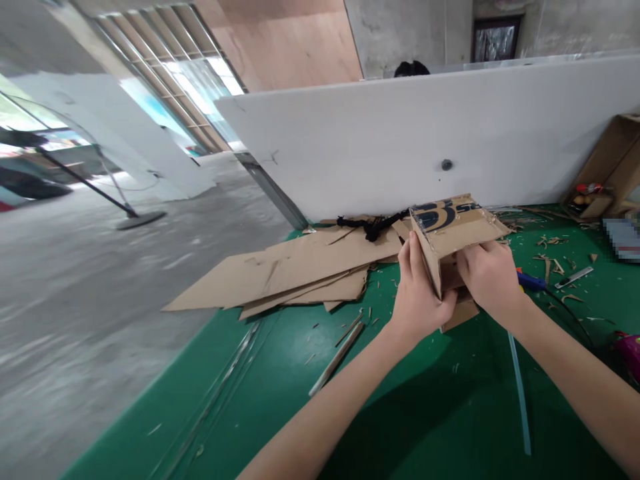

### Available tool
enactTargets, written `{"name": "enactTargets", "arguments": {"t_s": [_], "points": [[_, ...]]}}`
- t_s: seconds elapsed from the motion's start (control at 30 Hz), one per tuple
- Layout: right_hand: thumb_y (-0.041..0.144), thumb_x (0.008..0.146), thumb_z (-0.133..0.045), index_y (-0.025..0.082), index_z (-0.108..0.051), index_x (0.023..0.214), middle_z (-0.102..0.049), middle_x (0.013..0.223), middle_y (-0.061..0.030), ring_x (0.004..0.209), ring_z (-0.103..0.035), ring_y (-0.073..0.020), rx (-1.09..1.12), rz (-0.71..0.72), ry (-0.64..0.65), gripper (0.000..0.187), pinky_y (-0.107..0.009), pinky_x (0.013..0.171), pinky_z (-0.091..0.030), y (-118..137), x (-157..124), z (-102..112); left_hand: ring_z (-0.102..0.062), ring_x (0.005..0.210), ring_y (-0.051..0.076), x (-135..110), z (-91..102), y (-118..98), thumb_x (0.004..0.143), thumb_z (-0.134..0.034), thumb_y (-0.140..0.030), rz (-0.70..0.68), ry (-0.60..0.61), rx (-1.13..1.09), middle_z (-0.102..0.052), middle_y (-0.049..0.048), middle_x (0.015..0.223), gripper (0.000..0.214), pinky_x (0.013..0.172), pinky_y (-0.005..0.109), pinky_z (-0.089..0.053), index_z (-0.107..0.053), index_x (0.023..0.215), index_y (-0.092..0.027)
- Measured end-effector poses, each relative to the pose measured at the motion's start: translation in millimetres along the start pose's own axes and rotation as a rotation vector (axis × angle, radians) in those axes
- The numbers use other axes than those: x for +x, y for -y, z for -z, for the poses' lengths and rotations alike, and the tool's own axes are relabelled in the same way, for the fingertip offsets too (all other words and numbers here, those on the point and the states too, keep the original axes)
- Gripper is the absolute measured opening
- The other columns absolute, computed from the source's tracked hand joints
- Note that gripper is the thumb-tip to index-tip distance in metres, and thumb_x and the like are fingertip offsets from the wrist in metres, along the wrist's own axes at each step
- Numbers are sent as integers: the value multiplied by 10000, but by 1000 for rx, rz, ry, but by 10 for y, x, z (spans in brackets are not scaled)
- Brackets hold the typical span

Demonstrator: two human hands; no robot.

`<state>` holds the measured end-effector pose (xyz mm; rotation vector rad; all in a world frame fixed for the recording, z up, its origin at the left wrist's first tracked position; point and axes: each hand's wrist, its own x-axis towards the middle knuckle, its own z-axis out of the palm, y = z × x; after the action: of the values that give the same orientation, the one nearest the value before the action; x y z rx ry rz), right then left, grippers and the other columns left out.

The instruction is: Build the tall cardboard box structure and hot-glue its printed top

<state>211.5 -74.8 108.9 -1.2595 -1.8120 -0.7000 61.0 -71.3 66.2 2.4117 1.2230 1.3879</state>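
Observation:
A small cardboard box piece (453, 230) with dark blue print on its top face is held up over the green table (280, 393). My left hand (417, 293) grips its left side wall, fingers pressed flat against the card and thumb wrapped underneath. My right hand (487, 277) is closed on its right underside, fingers tucked beneath the top panel. Another scrap of cardboard (460, 313) lies under the box between my wrists.
Flat cardboard sheets (300, 270) lie stacked to the left with a black cord (373, 225) on them. A metal ruler (335, 360), a blue-handled tool (530, 280), a clear plastic strip (520, 393), cardboard scraps and an open carton (613, 167) lie around. A white partition (400, 140) backs the table.

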Motion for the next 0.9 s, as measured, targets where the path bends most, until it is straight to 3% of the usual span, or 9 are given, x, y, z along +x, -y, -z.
{"name": "enactTargets", "arguments": {"t_s": [0.13, 0.33, 0.5, 0.9], "points": [[119, 887, -374, 190, -690, 738, -597, 613, -51, 520, -473, -165, 44, 9, -50, 357, -287, 525, -265, -19, -7, -9, -118, 1528, 463, -1, 5, -24, 702, -611, -206, -5, 0, 6, -193, 233, 1549, 1164, 1102, 710, -375, 145, 1585, -255], [124, 870, -371, 197, -704, 780, -594, 630, -47, 544, -471, -164, 74, 28, -65, 353, -287, 535, -293, -34, -12, -3, -151, 1519, 474, -14, -10, -33, 700, -601, -200, -18, -2, -7, -189, 242, 1564, 1153, 1104, 711, -369, 135, 1588, -235], [106, 890, -388, 188, -666, 693, -541, 549, -25, 504, -449, -155, 19, 114, -184, 350, -273, 519, -297, -33, -16, -28, -130, 1524, 482, -25, -23, -32, 699, -600, -190, -9, 4, -19, -173, 258, 1567, 1159, 1090, 697, -394, 146, 1585, -216], [100, 859, -385, 196, -698, 713, -566, 583, -37, 508, -457, -163, 22, 117, -173, 358, -290, 520, -273, -38, 0, -17, -141, 1524, 473, -24, -14, -53, 691, -601, -178, 25, 27, -42, -156, 233, 1574, 1186, 1062, 683, -440, 186, 1574, -270]]}}
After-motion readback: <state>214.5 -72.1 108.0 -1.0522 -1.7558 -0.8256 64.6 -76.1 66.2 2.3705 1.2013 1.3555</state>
